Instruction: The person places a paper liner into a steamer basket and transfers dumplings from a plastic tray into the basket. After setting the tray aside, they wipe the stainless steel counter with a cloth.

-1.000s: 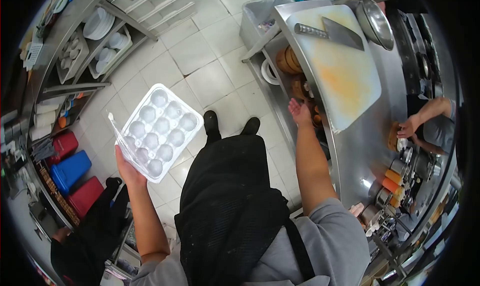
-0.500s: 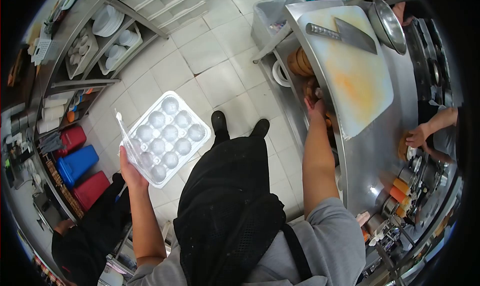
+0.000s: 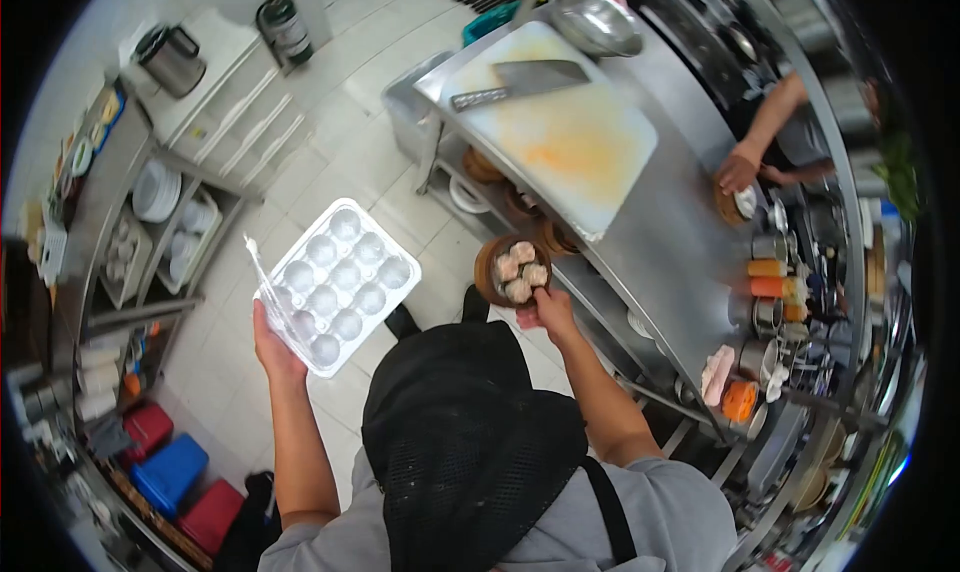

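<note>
My right hand (image 3: pixel 548 312) grips the near edge of a small round bamboo steamer basket (image 3: pixel 484 274). Several pale pleated dumplings (image 3: pixel 519 272) sit inside it. The basket is out in front of the steel counter, over the floor beside my shoes. On the other side, my left hand (image 3: pixel 275 347) holds a white plastic tray (image 3: pixel 378 319) by its lower left edge. Rows of round whitish shapes fill the tray, and clear film (image 3: pixel 262 272) stands up along its left side. My left fingers are partly hidden under the tray.
On the steel counter (image 3: pixel 660 272) lie a cutting board (image 3: pixel 600 162), a cleaver (image 3: pixel 545 74) and a metal bowl (image 3: pixel 597 20). Across it, another person's hand (image 3: pixel 738 167) touches a steamer basket. More steamers (image 3: pixel 556 238) stand on the shelf below. Dish shelves (image 3: pixel 158 190) are at left.
My right hand has come out from the shelf under the counter with the steamer basket of dumplings. The tray stays in my left hand. The view has turned to the right.
</note>
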{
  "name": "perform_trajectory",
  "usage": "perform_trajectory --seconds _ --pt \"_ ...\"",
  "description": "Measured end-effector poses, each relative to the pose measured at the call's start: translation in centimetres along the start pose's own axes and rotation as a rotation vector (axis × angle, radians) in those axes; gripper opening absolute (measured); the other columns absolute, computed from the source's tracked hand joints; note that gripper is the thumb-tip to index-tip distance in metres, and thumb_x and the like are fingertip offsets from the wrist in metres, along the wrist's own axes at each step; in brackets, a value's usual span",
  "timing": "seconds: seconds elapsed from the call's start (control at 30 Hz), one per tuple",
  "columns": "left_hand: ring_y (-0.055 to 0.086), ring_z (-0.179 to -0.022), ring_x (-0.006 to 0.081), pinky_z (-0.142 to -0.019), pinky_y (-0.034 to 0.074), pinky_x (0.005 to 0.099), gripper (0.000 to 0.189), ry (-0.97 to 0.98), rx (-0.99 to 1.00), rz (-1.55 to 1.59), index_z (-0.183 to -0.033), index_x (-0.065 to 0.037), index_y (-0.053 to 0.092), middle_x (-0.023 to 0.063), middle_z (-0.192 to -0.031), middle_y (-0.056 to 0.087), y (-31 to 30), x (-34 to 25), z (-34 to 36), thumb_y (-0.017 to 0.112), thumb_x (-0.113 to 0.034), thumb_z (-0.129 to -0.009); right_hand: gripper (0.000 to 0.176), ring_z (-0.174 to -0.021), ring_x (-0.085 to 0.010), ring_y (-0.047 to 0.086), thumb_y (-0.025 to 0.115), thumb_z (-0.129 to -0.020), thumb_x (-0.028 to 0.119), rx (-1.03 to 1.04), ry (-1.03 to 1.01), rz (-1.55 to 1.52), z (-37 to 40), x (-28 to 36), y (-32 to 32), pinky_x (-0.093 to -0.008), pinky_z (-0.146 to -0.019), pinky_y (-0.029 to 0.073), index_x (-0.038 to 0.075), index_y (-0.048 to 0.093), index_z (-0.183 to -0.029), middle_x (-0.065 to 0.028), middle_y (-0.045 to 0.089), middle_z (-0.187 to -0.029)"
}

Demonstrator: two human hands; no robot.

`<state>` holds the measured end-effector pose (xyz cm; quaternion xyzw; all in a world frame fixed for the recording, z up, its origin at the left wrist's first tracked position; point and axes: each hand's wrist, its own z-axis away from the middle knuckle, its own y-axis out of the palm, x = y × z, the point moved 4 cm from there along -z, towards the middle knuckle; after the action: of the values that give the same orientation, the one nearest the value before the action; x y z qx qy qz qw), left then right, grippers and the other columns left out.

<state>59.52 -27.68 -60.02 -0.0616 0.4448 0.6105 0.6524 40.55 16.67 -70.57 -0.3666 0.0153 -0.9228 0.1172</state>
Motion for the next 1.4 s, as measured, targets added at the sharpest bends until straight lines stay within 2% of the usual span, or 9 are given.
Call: perform_trajectory --seconds 0.2,0.33,0.8,0.83,0.87,0.97,1.13,1.2,1.4 --pt "0.061 -0.091 0.0211 -0.075 0.051 0.0355 0.043 -0.08 0.24 -0.084 -0.119 -0.005 0.058 0.0072 -0.108 0.063 9.8 2.5 -2.5 0.045 -0.041 -0.1 0.03 -0.056 -0.0287 0.067 0.043 -0.093 0.016 -0.023 -0.145 -0.002 10.4 5.8 -6.3 -0.0365 -0.05 0.059 -0.008 0.056 -0.105 -0.0212 0.066 -0.074" --pt "0.06 -0.105 0.0258 -0.086 0.051 0.0393 0.048 -0.152 0.395 -0.121 -0.126 -0.003 0.054 0.0113 -0.117 0.061 14.7 4.1 -2.6 0.044 -0.041 -0.1 0.032 -0.054 -0.028 0.067 0.044 -0.094 0.019 -0.227 -0.224 -0.19 14.4 7.1 -12.0 -0.0364 -0.047 0.058 -0.009 0.053 -0.107 -0.0229 0.066 -0.075" --pt "0.055 -0.118 0.0303 -0.101 0.044 0.0426 0.058 -0.159 0.637 -0.114 -0.133 0.001 0.048 0.0163 -0.131 0.055 21.9 7.0 0.1 0.041 -0.045 -0.1 0.042 -0.067 -0.0326 0.069 0.049 -0.096 0.023 -0.699 -0.305 -0.789 9.3 3.2 -30.6 -0.0407 -0.056 0.059 -0.017 0.049 -0.108 -0.0265 0.066 -0.08" --pt "0.055 -0.117 0.0305 -0.1 0.045 0.0431 0.058 -0.147 0.656 -0.109 -0.133 0.001 0.048 0.0162 -0.13 0.055 21.8 7.2 0.1 0.041 -0.046 -0.1 0.048 -0.079 -0.0341 0.07 0.053 -0.098 0.028 -0.602 -0.36 -0.859 8.5 3.5 -31.8 -0.0433 -0.066 0.059 -0.015 0.047 -0.117 -0.0255 0.066 -0.097" --pt "0.055 -0.117 0.0305 -0.1 0.045 0.0431 0.058 -0.145 0.661 -0.115 -0.133 0.001 0.048 0.0162 -0.13 0.055 21.7 7.2 0.1 0.041 -0.046 -0.1 0.048 -0.079 -0.0341 0.07 0.053 -0.098 0.028 -0.603 -0.36 -0.867 7.6 3.4 -32.7 -0.0433 -0.066 0.059 -0.015 0.047 -0.117 -0.0255 0.066 -0.097" --pt "0.054 -0.118 0.0319 -0.1 0.045 0.0446 0.058 -0.094 0.609 -0.155 -0.135 0.0 0.045 0.0163 -0.132 0.053 21.6 7.6 1.1 0.04 -0.046 -0.1 0.049 -0.096 -0.036 0.067 0.059 -0.095 0.027 -0.411 -0.62 -0.931 5.8 5.7 -33.8 -0.0465 -0.081 0.056 -0.004 0.047 -0.131 -0.0158 0.054 -0.133" --pt "0.052 -0.122 0.0333 -0.102 0.043 0.0461 0.06 -0.07 0.586 -0.124 -0.139 -0.001 0.042 0.0169 -0.138 0.049 22.7 7.9 2.4 0.037 -0.046 -0.101 0.042 -0.094 -0.0281 0.069 0.05 -0.099 0.024 -0.173 -0.493 -0.543 5.9 10.6 -26.8 -0.0387 -0.076 0.056 -0.001 0.046 -0.133 -0.0141 0.061 -0.126" --pt "0.052 -0.122 0.0335 -0.102 0.043 0.0458 0.06 -0.08 0.6 -0.094 -0.139 0.0 0.042 0.0166 -0.138 0.049 23.0 7.6 2.9 0.038 -0.046 -0.101 0.038 -0.086 -0.0232 0.07 0.052 -0.098 0.023 -0.035 -0.391 -0.38 5.0 10.5 -23.2 -0.0354 -0.072 0.057 0.0 0.052 -0.129 -0.0125 0.067 -0.114" --pt "0.055 -0.119 0.0311 -0.101 0.044 0.0435 0.057 0.101 0.5 -0.05 -0.135 0.0 0.047 0.0148 -0.132 0.055 23.3 6.1 3.2 0.04 -0.045 -0.1 0.033 -0.082 -0.0169 0.067 0.053 -0.099 0.021 0.258 -0.364 -0.205 3.4 8.9 -16.1 -0.0307 -0.073 0.056 0.002 0.056 -0.125 -0.0136 0.068 -0.112"
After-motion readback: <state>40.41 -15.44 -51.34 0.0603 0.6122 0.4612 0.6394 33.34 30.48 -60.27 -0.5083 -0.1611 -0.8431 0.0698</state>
